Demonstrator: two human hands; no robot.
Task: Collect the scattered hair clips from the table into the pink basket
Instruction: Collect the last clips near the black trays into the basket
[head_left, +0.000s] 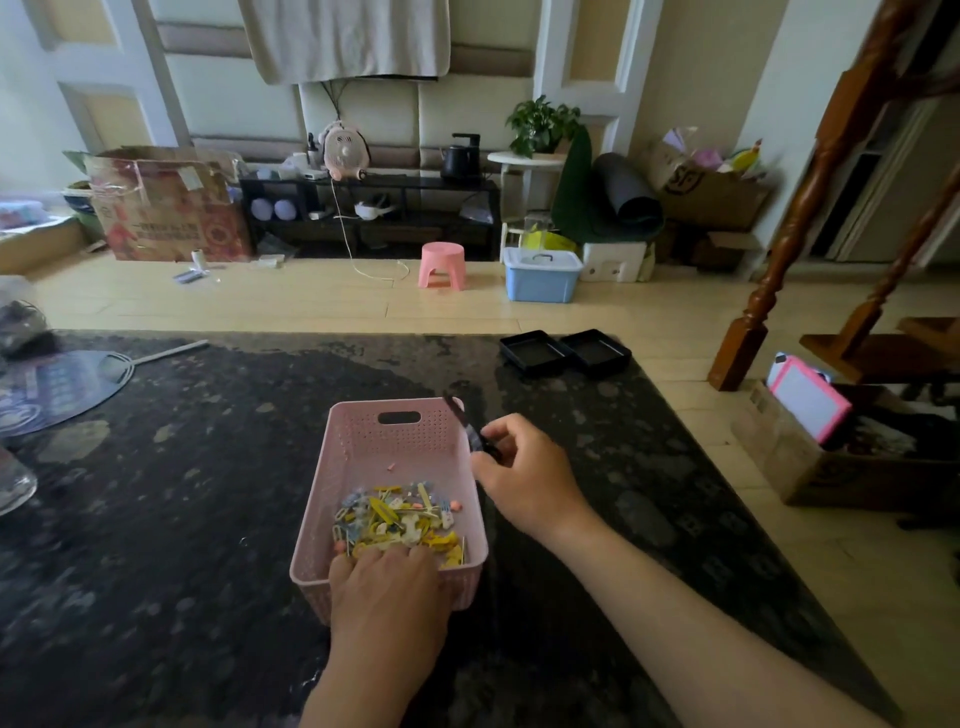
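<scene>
Hair clips pile inside the pink basket, left hand gripping its near rim, right hand pinching what looks like a dark clip — best released low over the pile.

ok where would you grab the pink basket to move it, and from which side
Take the pink basket by the oval handle slot in its far end wall, coming from the far side with fingers hooked through. The slot is a ready grip, and the left hand already rests on the near rim for the other end.
</scene>
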